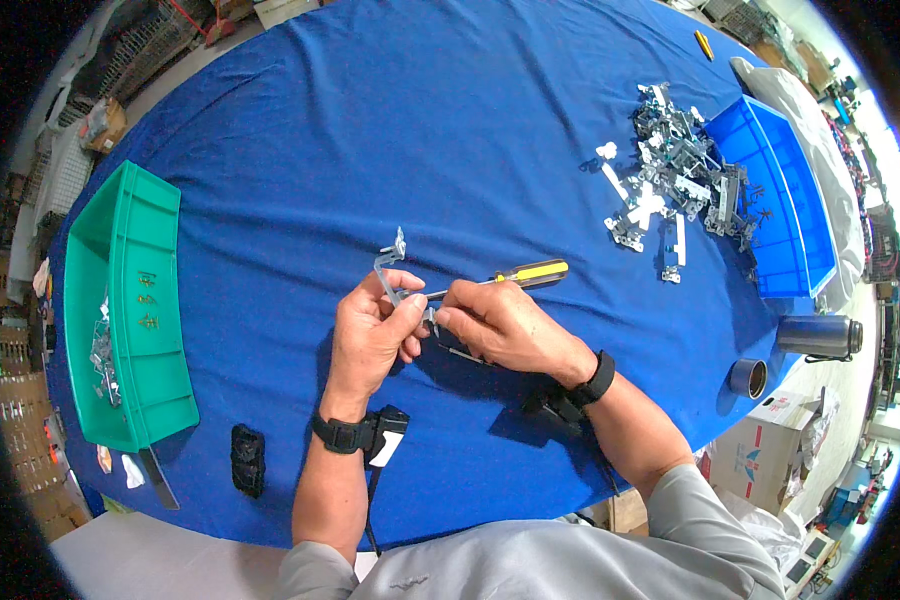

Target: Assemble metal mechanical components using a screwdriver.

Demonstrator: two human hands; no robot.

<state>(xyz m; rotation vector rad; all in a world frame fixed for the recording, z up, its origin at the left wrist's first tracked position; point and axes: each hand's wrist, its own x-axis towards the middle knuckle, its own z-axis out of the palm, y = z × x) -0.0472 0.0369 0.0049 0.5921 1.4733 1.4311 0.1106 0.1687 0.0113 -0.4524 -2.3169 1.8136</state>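
My left hand (372,335) grips a bent grey metal bracket (391,262) that sticks up from its fingers over the blue table (420,130). My right hand (500,325) meets it at the fingertips and pinches a small part at the bracket's lower end; what that part is I cannot tell. A screwdriver with a yellow and black handle (530,273) lies on the cloth just behind my right hand, its shaft pointing toward my fingers. Both wrists wear black bands.
A green bin (130,300) holding several metal parts stands at the left. A heap of grey and white metal parts (670,180) lies at the right beside a blue bin (790,200). A steel flask (818,335), tape roll (748,377) and a black object (247,458) sit near the table's edge.
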